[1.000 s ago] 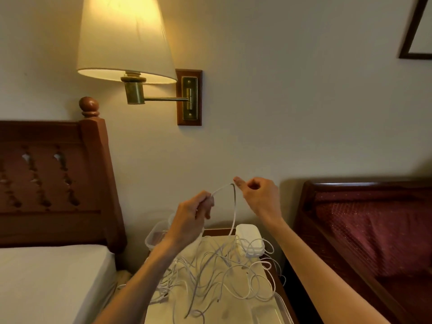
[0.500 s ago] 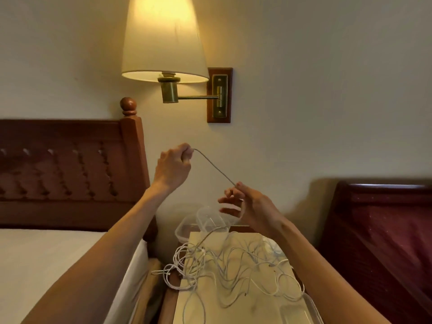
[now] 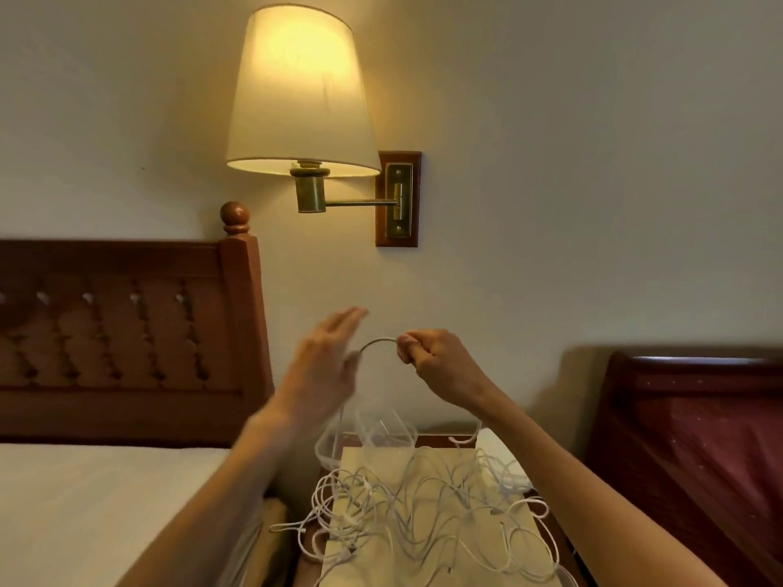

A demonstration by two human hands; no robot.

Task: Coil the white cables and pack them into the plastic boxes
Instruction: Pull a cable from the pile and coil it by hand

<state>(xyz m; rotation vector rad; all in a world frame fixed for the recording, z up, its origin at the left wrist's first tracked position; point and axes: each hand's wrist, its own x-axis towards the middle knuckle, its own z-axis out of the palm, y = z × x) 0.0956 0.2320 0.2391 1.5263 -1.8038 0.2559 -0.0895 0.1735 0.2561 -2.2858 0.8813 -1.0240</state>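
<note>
Right hand: the right hand (image 3: 440, 366) is raised above the table, its fingers (image 3: 410, 347) curled and pinching one end of an arched stretch of white cable (image 3: 378, 341).
Left hand: the left hand (image 3: 324, 366) is held up just left of the arch, motion-blurred, with fingers straight and together, pointing up and to the right; whether it touches the cable cannot be told.
Held cable: the arch runs from the right hand's pinch leftward to the edge of the left palm; where it goes past that point is hidden by the hand.
Loose cables: a tangle of white cables (image 3: 428, 506) lies spread over a pale sheet (image 3: 360, 459) on the table (image 3: 440, 440), with several loops (image 3: 305, 527) hanging over the left edge.
Plastic boxes: clear plastic boxes (image 3: 373, 430) stand at the far end of the table, behind the tangle and below the hands; how many there are cannot be told. The rim of another clear piece (image 3: 565, 576) shows at the lower right of the sheet.
White object: a white, rounded object (image 3: 504, 455) sits at the right far corner of the table, partly behind the right forearm.
Surroundings: a lit wall lamp (image 3: 301, 95) on a brass arm hangs above; a bed with a wooden headboard (image 3: 127, 332) and white sheet (image 3: 106, 502) stands at left; a dark wooden bed with a red cover (image 3: 716, 455) stands at right.
</note>
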